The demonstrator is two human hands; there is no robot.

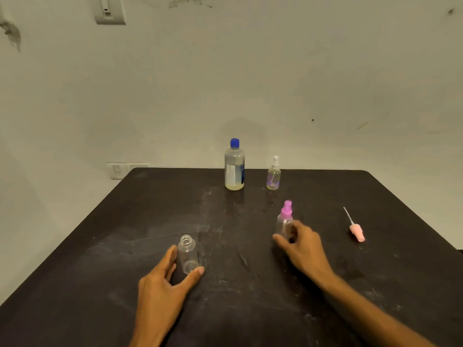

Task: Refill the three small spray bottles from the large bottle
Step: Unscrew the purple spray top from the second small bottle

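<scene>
Our left hand (165, 279) cups the uncapped bottle (187, 255), our right hand (299, 242) grips the pink-topped bottle (284, 221); both are light and could tip.

A plain room: scuffed wall (225, 71), light switch (109, 10), dark table (100, 246).

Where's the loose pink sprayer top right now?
Head view: the pink sprayer top lies on its side on the table, right side, beyond the right hand and the purple-capped bottle it holds.

Two bare forearms, seemingly sleeveless; unadorned hands (160, 284).
</scene>
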